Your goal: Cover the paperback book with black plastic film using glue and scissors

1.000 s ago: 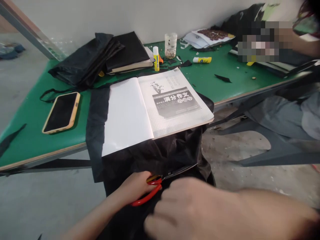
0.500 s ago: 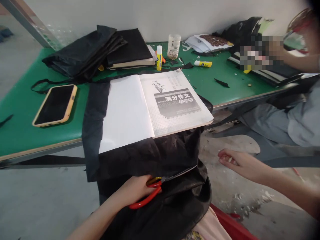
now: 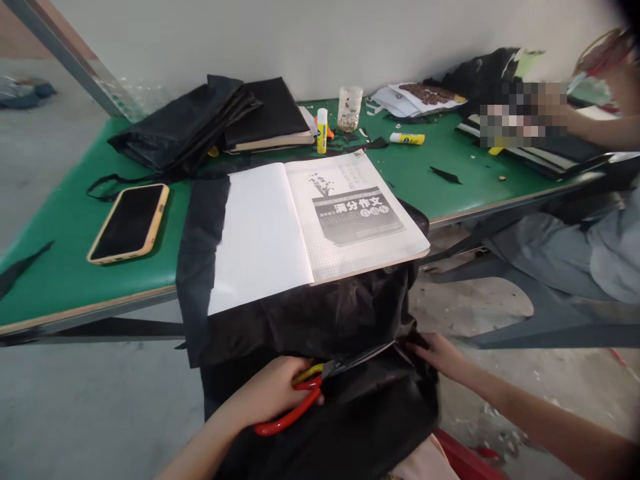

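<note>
My left hand (image 3: 285, 383) is closed around the red and yellow handles of a pair of scissors (image 3: 345, 363). Their blades point right, at a slit in a black cloth (image 3: 320, 433) hanging over the table edge toward my lap. At the far end of the blades, my right hand (image 3: 433, 353) pinches the same cloth, its fingertips partly hidden in the folds. On the upper part of the cloth lies an open book (image 3: 360, 247) with a white left page and a printed right page. A strip of the cloth sticks out past its left side.
Left of the book a phone (image 3: 130, 223) lies on the green table (image 3: 65, 253). Behind are folded black cloth (image 3: 185, 123), a black-covered book (image 3: 275, 110), two glue sticks (image 3: 322, 131) and a plastic cup (image 3: 349, 110). At the right, another person's arm (image 3: 610, 130) rests over dark books.
My right hand has come in from the right and taken hold of the cloth near the scissor tips. My left hand keeps the scissors. The view has shifted slightly.
</note>
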Demonstrator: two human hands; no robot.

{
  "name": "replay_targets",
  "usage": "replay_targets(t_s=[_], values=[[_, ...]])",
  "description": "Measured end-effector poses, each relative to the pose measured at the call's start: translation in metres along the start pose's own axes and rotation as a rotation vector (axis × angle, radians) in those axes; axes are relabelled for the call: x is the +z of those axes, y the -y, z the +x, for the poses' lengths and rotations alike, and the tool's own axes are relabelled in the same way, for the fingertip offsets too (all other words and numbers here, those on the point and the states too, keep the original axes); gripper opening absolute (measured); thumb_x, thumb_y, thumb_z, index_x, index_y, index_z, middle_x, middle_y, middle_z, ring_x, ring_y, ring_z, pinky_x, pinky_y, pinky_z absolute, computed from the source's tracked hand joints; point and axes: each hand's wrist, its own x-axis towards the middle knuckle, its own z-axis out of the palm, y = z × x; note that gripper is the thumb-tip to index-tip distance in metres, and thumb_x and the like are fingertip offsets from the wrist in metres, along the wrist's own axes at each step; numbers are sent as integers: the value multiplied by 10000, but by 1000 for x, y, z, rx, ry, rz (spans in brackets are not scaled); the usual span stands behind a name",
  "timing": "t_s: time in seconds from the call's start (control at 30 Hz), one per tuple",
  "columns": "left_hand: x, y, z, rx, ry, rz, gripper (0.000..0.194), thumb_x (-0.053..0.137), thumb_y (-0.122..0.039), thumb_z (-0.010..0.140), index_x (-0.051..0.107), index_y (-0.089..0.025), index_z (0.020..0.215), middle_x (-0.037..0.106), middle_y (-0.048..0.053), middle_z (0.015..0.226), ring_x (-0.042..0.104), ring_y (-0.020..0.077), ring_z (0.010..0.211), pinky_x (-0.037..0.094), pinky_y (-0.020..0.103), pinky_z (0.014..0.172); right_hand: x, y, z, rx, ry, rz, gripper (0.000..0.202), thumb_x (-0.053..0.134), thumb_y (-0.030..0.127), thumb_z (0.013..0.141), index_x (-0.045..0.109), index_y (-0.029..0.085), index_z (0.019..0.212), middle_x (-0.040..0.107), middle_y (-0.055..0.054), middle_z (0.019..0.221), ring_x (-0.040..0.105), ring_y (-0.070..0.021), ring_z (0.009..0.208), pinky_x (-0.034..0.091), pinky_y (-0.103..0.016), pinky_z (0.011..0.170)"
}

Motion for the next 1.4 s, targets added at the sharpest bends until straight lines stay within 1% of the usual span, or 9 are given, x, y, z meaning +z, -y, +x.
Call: replay_targets(t_s=[0.23, 0.33, 0.47, 0.57, 0.7, 0.9, 1.03, 1.23, 1.4], values=[[0, 11, 5, -96, -20, 103, 510, 756, -465, 514, 617, -261, 959, 668, 10, 1010, 593, 274, 972, 418, 284, 814, -62, 8, -44, 206, 187, 245, 387, 437, 496, 830, 630, 163, 786, 671, -65, 837, 625, -258, 815, 503, -322, 691], [-2, 10, 5, -130, -12, 108, 444, 719, -490, 560, 616, -255, 923, 674, 21, 974, 616, 273, 904, 424, 294, 793, -70, 12, -69, 213, 69, -16, 418, 440, 486, 839, 560, 187, 1105, 645, -90, 1000, 624, -276, 894, 508, -363, 747], [-5, 2, 8, -209, 82, 138, 354, 630, -518, 643, 603, -225, 839, 678, 33, 849, 631, 255, 763, 439, 296, 684, -63, 31, -100, -21, -146, -372, 684, 470, 401, 836, 156, 266, 1429, 422, -117, 1356, 540, -295, 1110, 508, -420, 855], [-5, -6, 12, -167, 83, 123, 428, 627, -460, 662, 590, -202, 1001, 657, 72, 1011, 610, 283, 910, 434, 332, 793, -52, 55, -108, -345, -182, -587, 663, 528, 346, 807, 256, 257, 1404, 370, -77, 1402, 371, -285, 1274, 391, -459, 1030], [0, -14, 19, 28, 9, 14, 533, 659, -336, 653, 525, -201, 1151, 563, 69, 1220, 525, 256, 1082, 374, 309, 929, -36, 83, -96, -585, -263, -673, 539, 577, 337, 796, 439, 210, 1301, 534, -75, 1245, 479, -268, 1152, 385, -471, 1011], [6, -17, 30, 102, 59, -40, 348, 635, -330, 698, 590, -172, 1005, 634, 40, 1016, 578, 217, 906, 425, 277, 816, -18, 102, -62, -669, -270, -637, 412, 571, 357, 829, 545, 174, 1197, 610, -85, 1085, 550, -214, 979, 444, -419, 898], [-3, -18, 37, 47, 73, 37, 471, 672, -439, 671, 582, -170, 1046, 615, 67, 1067, 557, 260, 962, 410, 329, 862, -17, 109, -54, -774, -288, -561, 263, 414, 127, 889, 616, 142, 1057, 613, -94, 1113, 545, -187, 1033, 463, -370, 900], [-19, -20, 45, 89, 95, 53, 707, 747, -498, 562, 515, -241, 1178, 542, 44, 1230, 477, 291, 1107, 306, 377, 999, -27, 118, -61, -855, -265, -471, 358, 291, 109, 924, 627, 93, 1044, 625, -119, 1117, 547, -195, 1092, 489, -366, 924], [-20, -11, 49, 62, 287, -140, 518, 659, -482, 628, 550, -194, 1045, 599, 23, 921, 552, 220, 850, 437, 305, 770, -38, 126, -64, -896, -250, -438, 312, 346, 88, 900, 637, 55, 1007, 624, -137, 1109, 556, -220, 1089, 503, -350, 920]])
